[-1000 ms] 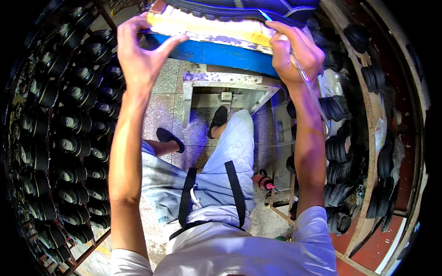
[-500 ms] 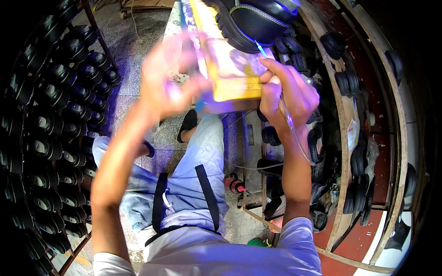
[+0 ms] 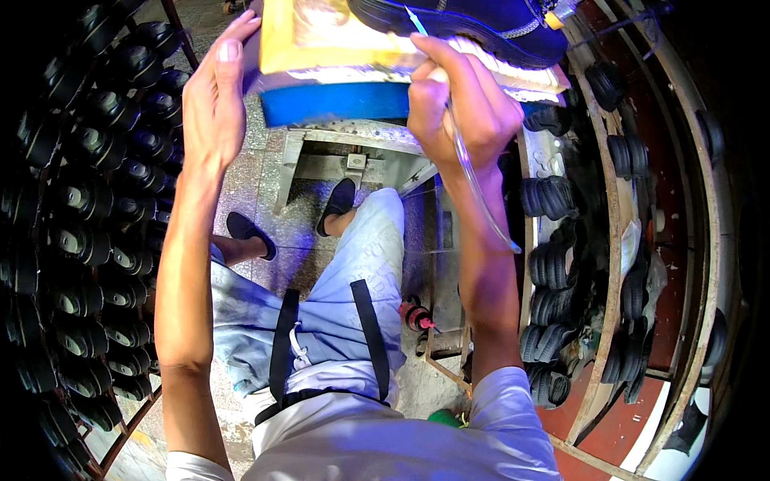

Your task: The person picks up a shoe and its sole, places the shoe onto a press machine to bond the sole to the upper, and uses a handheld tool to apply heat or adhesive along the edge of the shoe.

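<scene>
A black shoe with stitching along its edge lies on a yellow-edged board at the top of the view. Under the board is a blue base. My right hand is closed in a pinch round a slim pen-like applicator. Its pale blue tip is at the shoe's lower edge; whether it touches cannot be made out. From the applicator a clear tube runs back along my forearm. My left hand, fingers stretched out, lies along the board's left side, fingertips apparently against it.
A grey stand is beneath the base. To the left rises a rack of several black shoes. On the right, wooden-railed shelves hold black soles. A red bottle is beside my leg, and a green object lower down.
The board has turned with the shoe, its long side now running left to right. My left hand has moved left to the board's side. My right hand has shifted slightly left and up, applicator still held.
</scene>
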{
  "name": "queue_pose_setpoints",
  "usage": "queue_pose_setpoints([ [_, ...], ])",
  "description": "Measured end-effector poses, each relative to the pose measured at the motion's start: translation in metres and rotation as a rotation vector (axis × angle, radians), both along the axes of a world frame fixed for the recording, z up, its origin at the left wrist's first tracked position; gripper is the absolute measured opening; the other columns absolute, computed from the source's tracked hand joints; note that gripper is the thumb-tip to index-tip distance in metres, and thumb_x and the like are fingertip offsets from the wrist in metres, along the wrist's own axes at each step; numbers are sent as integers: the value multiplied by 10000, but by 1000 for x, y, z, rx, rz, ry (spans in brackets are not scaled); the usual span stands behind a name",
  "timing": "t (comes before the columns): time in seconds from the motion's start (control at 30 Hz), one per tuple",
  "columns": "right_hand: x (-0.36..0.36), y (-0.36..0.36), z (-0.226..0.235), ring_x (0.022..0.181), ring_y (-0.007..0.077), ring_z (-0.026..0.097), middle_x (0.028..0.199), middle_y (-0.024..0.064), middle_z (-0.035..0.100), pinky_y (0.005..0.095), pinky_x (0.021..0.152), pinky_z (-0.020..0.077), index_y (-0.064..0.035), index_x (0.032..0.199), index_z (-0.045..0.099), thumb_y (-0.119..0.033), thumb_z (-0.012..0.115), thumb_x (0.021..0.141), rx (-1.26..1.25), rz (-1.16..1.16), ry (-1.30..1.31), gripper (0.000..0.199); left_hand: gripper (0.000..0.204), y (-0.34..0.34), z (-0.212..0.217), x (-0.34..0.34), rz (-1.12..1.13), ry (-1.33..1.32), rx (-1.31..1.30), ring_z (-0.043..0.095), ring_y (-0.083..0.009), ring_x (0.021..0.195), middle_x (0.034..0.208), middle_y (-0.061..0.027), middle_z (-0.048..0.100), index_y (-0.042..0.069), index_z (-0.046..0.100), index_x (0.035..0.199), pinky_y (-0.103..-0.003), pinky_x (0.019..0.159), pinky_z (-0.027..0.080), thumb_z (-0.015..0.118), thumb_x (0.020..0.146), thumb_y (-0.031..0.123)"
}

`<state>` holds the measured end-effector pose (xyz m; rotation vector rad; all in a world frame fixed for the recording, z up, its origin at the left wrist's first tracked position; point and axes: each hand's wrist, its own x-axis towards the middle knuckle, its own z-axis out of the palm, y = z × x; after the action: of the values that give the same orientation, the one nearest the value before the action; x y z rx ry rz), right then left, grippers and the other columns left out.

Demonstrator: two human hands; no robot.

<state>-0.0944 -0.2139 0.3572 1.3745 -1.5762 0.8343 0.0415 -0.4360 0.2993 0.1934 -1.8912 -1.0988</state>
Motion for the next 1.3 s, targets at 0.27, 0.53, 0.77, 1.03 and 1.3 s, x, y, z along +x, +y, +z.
queue_pose_setpoints([
  [0.27,-26,23,-5,604,258,652,750,109,670,350,580,527,-57,1034,775,-84,596,838,-91,-178,56,267,524,-26,-2,-31,194,-184,-110,580,-220,1315,1386,-131,663,157,624,1441,-362,1142,402,340,1128,467],
  [0.53,-37,106,-1,567,248,630,680,51,611,349,523,500,-136,993,772,-106,651,741,-56,-359,117,281,520,-45,-8,-47,181,-147,-139,620,-127,926,1100,-76,732,142,683,1378,-294,912,482,318,1138,424],
  [0.77,-19,152,33,518,221,605,670,49,626,322,506,484,-118,971,760,-77,625,751,56,-291,36,262,579,-88,1,-93,-79,-174,5,589,-165,1196,1289,-75,681,87,635,1423,-305,1091,400,339,1130,490],
  [1.03,28,169,73,509,233,623,648,63,609,339,482,493,-75,928,730,-29,659,668,181,-213,-177,273,382,-136,-9,-180,-149,-170,226,584,-108,1033,1157,13,694,108,724,1306,-254,921,460,554,1087,372],
  [1.3,38,181,86,497,160,588,644,63,609,288,466,448,-29,936,742,-75,654,784,178,-89,-322,181,352,-147,-6,-224,-186,-198,265,615,-143,1148,1276,-38,692,62,661,1368,-278,1030,453,511,1104,240],
])
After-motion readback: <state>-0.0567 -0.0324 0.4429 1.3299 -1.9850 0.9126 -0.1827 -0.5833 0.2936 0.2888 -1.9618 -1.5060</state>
